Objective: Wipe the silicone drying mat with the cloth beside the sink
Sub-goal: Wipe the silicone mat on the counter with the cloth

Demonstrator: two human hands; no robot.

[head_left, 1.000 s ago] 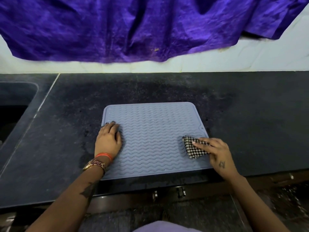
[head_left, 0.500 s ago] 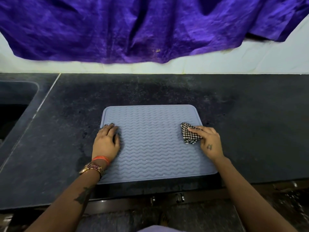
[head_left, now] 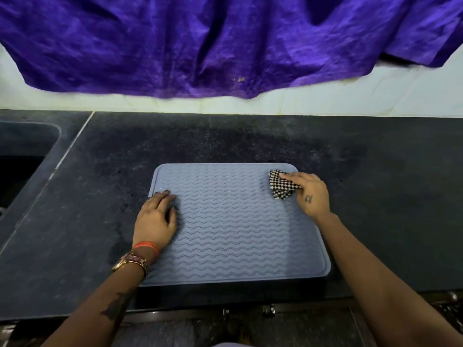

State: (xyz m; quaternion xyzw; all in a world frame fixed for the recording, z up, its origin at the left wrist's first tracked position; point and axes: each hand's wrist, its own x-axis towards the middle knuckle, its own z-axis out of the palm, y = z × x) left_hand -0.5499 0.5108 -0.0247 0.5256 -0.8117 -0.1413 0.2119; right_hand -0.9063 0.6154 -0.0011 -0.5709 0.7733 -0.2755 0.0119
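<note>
Dark counter (head_left: pixel 375 196): right hand's (head_left: pixel 313 196) grip pinches cloth (head_left: pixel 281 187) at mat's (head_left: pixel 225 234) far-right corner.

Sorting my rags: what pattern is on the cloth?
A black-and-white check on the cloth, clearest in the head view.

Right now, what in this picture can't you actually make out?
Head view:
- Part of the cloth: covered by the right hand.
- Mat under the left hand: covered.
- Sink: cut off by the left edge, inside too dark.
- Wall behind the purple fabric: hidden.
</note>
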